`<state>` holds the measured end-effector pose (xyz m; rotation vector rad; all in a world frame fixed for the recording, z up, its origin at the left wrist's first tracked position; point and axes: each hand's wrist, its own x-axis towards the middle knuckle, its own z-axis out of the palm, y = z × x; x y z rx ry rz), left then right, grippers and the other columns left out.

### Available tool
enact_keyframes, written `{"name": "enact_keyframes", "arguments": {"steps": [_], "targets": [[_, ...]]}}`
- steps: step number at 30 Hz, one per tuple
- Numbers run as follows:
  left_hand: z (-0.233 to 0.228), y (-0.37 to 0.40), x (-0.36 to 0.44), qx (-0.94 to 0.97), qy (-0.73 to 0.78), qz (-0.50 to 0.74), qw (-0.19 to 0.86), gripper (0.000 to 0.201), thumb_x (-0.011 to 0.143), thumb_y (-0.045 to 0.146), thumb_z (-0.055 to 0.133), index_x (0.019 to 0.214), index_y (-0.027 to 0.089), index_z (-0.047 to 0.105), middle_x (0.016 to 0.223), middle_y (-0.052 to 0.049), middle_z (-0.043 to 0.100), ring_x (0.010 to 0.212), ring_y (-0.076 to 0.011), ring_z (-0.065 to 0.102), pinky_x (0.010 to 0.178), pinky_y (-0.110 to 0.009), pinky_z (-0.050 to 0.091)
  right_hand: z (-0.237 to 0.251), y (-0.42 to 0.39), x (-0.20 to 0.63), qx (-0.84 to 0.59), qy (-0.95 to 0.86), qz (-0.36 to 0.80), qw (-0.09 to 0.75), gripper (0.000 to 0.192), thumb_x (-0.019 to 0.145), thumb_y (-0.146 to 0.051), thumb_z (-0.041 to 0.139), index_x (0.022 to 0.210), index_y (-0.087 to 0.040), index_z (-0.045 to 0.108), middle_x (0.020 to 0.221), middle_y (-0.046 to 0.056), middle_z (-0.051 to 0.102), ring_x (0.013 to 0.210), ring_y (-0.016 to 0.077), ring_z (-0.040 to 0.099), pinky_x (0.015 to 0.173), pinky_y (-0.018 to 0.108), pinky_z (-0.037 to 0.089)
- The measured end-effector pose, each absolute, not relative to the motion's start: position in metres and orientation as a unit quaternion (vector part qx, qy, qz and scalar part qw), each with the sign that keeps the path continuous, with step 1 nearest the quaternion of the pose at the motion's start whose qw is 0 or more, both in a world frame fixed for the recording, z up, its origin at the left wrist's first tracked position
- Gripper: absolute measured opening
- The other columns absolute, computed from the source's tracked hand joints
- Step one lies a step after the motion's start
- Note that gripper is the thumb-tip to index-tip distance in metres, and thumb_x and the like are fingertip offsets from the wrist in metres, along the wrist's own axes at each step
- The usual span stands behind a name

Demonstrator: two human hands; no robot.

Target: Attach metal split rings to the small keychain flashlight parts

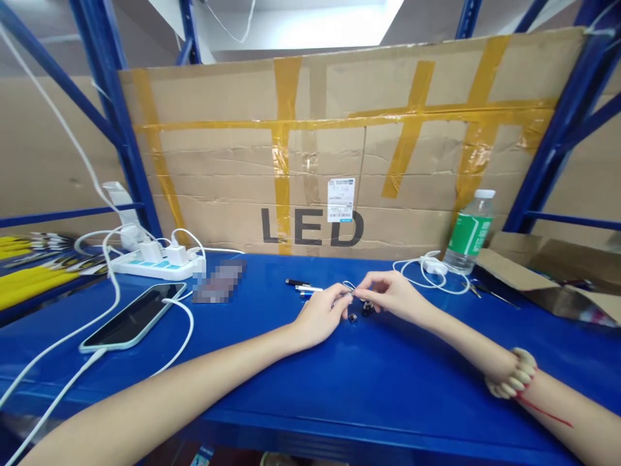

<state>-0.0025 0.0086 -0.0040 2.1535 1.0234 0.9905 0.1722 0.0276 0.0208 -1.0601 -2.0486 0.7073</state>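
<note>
Blue metal table (436, 382), close pinching at its middle

Yellow strips (48, 278) lie bundled at the far left. Next, a phone (140, 317) rests flat with a white cable (97, 355) in its near end, probably placed for reach of the power strip (133, 266), which sits back beside the frame, likely to leave the front free. Three pen-like items (309, 289) lie side by side, just beyond the left hand (317, 314). Behind, the taped cardboard panel (218, 188) reads "LED" in bold; its white label (341, 200) is too small to read. Left fingertips meet the right hand's (395, 294) thumb and forefinger, both pairs pinched on a small piece (352, 293) over the table's middle, presumably because it needs steadying from two sides; the fingers hide its form. Small dark parts (367, 309) lie just below. Farther right stand a green-labelled bottle (469, 233), its brand illegible, and an open carton (548, 265).
</note>
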Motion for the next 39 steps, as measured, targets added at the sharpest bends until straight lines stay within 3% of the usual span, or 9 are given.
{"name": "enact_keyframes", "arguments": {"steps": [5, 10, 14, 18, 23, 30, 39], "targets": [[-0.003, 0.007, -0.003, 0.805, 0.348, 0.378, 0.298, 0.019, 0.087, 0.025, 0.035, 0.077, 0.017, 0.049, 0.063, 0.003, 0.052, 0.063, -0.0101, 0.051, 0.064, -0.021, 0.037, 0.022, 0.03, 0.173, -0.448, -0.758, 0.352, 0.316, 0.031, 0.06, -0.042, 0.068, 0.059, -0.014, 0.058, 0.039, -0.005, 0.048, 0.036, 0.0048, 0.041, 0.038, 0.017, 0.032], [-0.005, 0.004, -0.005, 0.823, 0.319, 0.373, 0.287, 0.011, 0.087, 0.024, 0.036, 0.083, 0.018, 0.044, 0.061, 0.005, 0.048, 0.06, -0.0097, 0.049, 0.062, -0.021, 0.037, 0.02, 0.033, 0.176, -0.446, -0.743, 0.418, 0.271, 0.034, 0.058, -0.04, 0.069, 0.048, -0.014, 0.051, 0.037, -0.005, 0.049, 0.032, 0.0027, 0.04, 0.035, 0.015, 0.031], [-0.008, 0.003, -0.009, 0.85, 0.315, 0.344, 0.246, 0.01, 0.087, 0.025, 0.036, 0.086, 0.019, 0.043, 0.069, 0.003, 0.052, 0.062, -0.0105, 0.05, 0.06, -0.021, 0.038, 0.017, 0.032, 0.177, -0.411, -0.752, 0.462, 0.228, 0.031, 0.061, -0.04, 0.067, 0.054, -0.012, 0.055, 0.048, -0.002, 0.057, 0.031, 0.0032, 0.045, 0.031, 0.014, 0.03], [-0.011, 0.003, -0.011, 0.87, 0.32, 0.313, 0.206, 0.011, 0.088, 0.025, 0.036, 0.09, 0.02, 0.045, 0.085, -0.001, 0.06, 0.073, -0.0136, 0.056, 0.065, -0.024, 0.04, 0.017, 0.027, 0.177, -0.38, -0.776, 0.466, 0.191, 0.028, 0.07, -0.039, 0.06, 0.061, -0.012, 0.058, 0.045, -0.004, 0.054, 0.034, 0.005, 0.048, 0.033, 0.014, 0.036], [-0.011, 0.004, -0.01, 0.867, 0.309, 0.328, 0.212, 0.007, 0.087, 0.022, 0.037, 0.086, 0.02, 0.043, 0.093, -0.002, 0.062, 0.083, -0.0151, 0.059, 0.07, -0.024, 0.042, 0.016, 0.022, 0.176, -0.349, -0.806, 0.437, 0.192, 0.028, 0.078, -0.037, 0.051, 0.064, -0.014, 0.055, 0.044, -0.005, 0.05, 0.036, 0.005, 0.048, 0.036, 0.015, 0.039], [-0.007, 0.0, -0.009, 0.864, 0.334, 0.339, 0.168, 0.009, 0.086, 0.02, 0.038, 0.082, 0.021, 0.045, 0.088, 0.0, 0.064, 0.081, -0.0153, 0.06, 0.067, -0.023, 0.041, 0.02, 0.014, 0.171, -0.362, -0.838, 0.354, 0.205, 0.036, 0.081, -0.042, 0.047, 0.058, -0.015, 0.051, 0.039, -0.004, 0.047, 0.034, 0.0059, 0.046, 0.037, 0.016, 0.036], [-0.005, 0.004, -0.007, 0.838, 0.362, 0.369, 0.174, 0.017, 0.086, 0.022, 0.04, 0.1, 0.022, 0.05, 0.093, -0.001, 0.065, 0.086, -0.0162, 0.059, 0.072, -0.024, 0.043, 0.014, 0.015, 0.16, -0.392, -0.751, 0.46, 0.265, 0.052, 0.068, -0.066, 0.047, 0.056, -0.016, 0.047, 0.035, -0.007, 0.039, 0.031, 0.0076, 0.045, 0.033, 0.017, 0.035]]}}
